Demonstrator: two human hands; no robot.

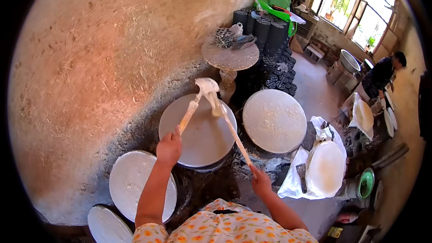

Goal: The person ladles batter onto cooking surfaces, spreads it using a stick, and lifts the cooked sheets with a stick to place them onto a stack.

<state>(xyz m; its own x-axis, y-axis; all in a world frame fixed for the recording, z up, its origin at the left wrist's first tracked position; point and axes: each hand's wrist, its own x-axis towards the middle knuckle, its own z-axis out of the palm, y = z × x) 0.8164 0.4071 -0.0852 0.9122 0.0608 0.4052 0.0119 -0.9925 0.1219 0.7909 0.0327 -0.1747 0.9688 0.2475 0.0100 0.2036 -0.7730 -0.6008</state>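
My left hand [169, 147] is closed round the handle of a short tool [189, 116] that slants up over a round grey griddle [202, 146]. A long pale stick [237, 138] runs up from my right hand [260, 180], whose fingers are wrapped round its lower end. White, sticky dough [207, 86] clings where the far ends of both tools meet, above the griddle's far edge. A strand of it hangs down toward the surface. The tool tips are hidden in the dough.
A white-coated round plate [274, 121] stands right of the griddle, another [135, 184] lower left. Flat round sheets [325, 168] lie on white plastic at the right. Beyond are a round pedestal [230, 58], stacked dark cylinders [274, 36] and a person [380, 75] at the far right.
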